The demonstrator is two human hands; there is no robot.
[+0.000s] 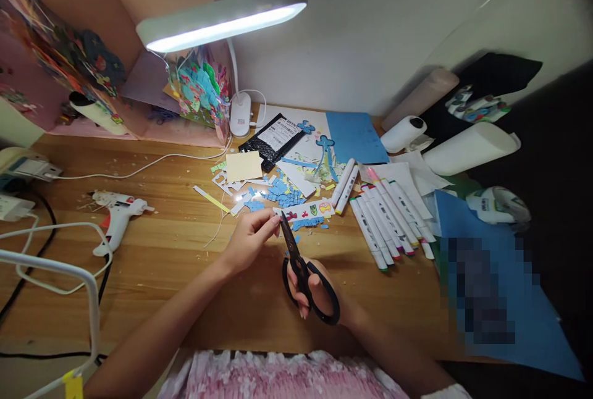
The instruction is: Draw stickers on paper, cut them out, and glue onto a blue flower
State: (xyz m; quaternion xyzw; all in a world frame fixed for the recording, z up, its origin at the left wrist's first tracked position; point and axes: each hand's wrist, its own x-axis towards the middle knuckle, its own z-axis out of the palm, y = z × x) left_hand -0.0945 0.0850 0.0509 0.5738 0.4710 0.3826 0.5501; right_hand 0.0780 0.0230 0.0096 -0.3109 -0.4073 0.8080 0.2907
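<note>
Reading head view, the only one I have. Right hand (317, 291) is clenched through the loops of the black scissors (301, 266), near the table's (185, 281) front edge, centre. Blades nearly together, long axis running away from the person and tilted left. Tips meet the left end of the drawn paper strip (308, 209), which lies crosswise just beyond them. Left hand (248, 238) is nearer, fingertips pinching that end. Pink box (125, 4), back-left corner, holds paper cut-outs. Markers (384, 223) lie right of the strip.

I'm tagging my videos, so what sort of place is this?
Probably a home craft desk: a wooden tabletop under a lamp, with markers, cut paper scraps and a glue gun; the right hand holds scissors.
</note>
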